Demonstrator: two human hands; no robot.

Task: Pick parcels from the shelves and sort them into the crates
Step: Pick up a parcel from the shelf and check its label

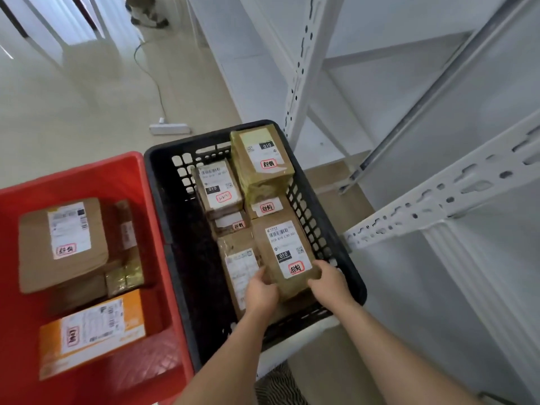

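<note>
A brown cardboard parcel (285,252) with a white "010" label lies inside the black perforated crate (172,185), near its front right corner. My left hand (260,290) grips the parcel's near left edge and my right hand (328,283) grips its near right corner. Several other brown labelled parcels (261,159) lie further back in the same crate. To the left stands a red crate (87,176) holding brown parcels (62,244) and an orange box (90,331).
White metal shelving (438,197) with slotted uprights rises on the right, its shelves bare. A power strip (169,128) with a cable lies on the pale floor behind the crates. A person's feet (149,19) show at the far top.
</note>
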